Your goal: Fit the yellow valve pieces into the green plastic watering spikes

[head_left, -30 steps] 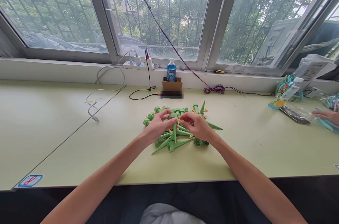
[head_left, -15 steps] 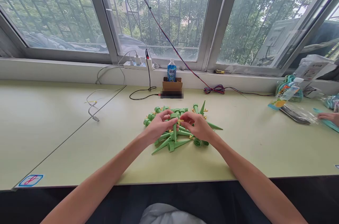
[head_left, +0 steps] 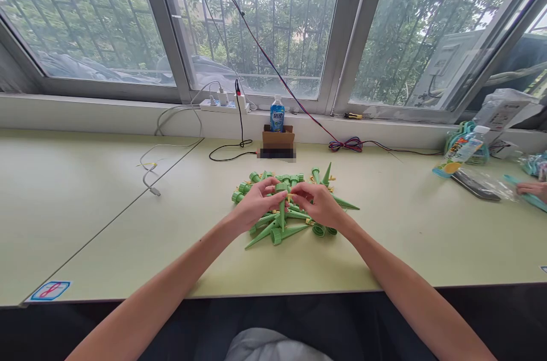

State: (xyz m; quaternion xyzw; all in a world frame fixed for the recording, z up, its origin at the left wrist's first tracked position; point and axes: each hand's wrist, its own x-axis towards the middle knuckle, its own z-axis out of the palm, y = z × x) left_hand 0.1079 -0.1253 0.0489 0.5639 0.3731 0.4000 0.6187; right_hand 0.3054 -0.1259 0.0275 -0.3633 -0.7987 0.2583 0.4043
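My left hand (head_left: 260,201) is closed around a green plastic watering spike (head_left: 282,214), which points tip down with its wide ribbed cap on top. Against the side of that spike, my right hand (head_left: 319,202) pinches a small yellow valve (head_left: 290,197); the fingers partly cover it. Beneath and around both hands lies a pile of similar green spikes (head_left: 293,231), several of them with yellow pieces. Two open round caps (head_left: 318,229) face me at the pile's front right.
Behind the pile, a blue-labelled bottle (head_left: 277,115) stands in a cardboard box (head_left: 278,138). Cables (head_left: 347,144) run along the back of the table (head_left: 410,224). At right are an orange-drink bottle (head_left: 461,151), a black phone-like object (head_left: 476,185) and another person's hand (head_left: 532,188).
My right fingers have shifted slightly left, bringing the yellow valve closer to the green spike. My left hand stays almost still. At far right, the other person's hand has moved a little.
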